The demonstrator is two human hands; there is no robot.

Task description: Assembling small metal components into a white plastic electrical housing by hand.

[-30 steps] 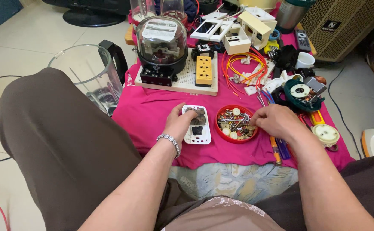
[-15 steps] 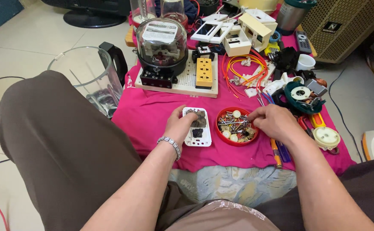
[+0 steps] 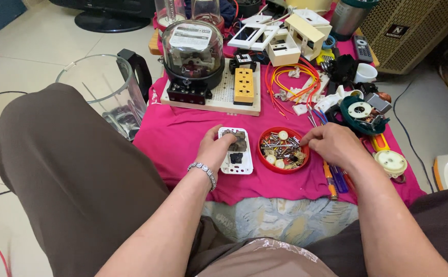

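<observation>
Nearest the camera are the person's brown-trousered knees, the left one raised high on the left, with a patterned pale cloth (image 3: pixel 285 218) peeking out between them under the edge of a pink cloth (image 3: pixel 183 138) spread on the floor. On that pink cloth, the left hand (image 3: pixel 215 150), with a beaded bracelet on the wrist, is curled around the left side of a white socket plate (image 3: pixel 236 161), thumb and fingers gripping it so it lies flat with its open back up. Just right of the plate sits a round red dish (image 3: pixel 283 151) full of screws and small metal bits. The right hand (image 3: pixel 331 143) is at the dish's right rim, fingers bent down and pinched together over the screws; can't tell if it's actually got one. Right beside that wrist lie a couple of screwdrivers (image 3: pixel 335 179) with orange and blue handles. Further back there's a white pegboard (image 3: pixel 211 97) carrying a glass-domed electricity meter (image 3: pixel 192 54) and a yellow double socket (image 3: pixel 244 85). Left of it stands a clear blender jug (image 3: pixel 106 97) with a black handle. To the right is a tangle of orange wires (image 3: pixel 288 82), and at the far end a heap of white switch boxes (image 3: pixel 285 36).
</observation>
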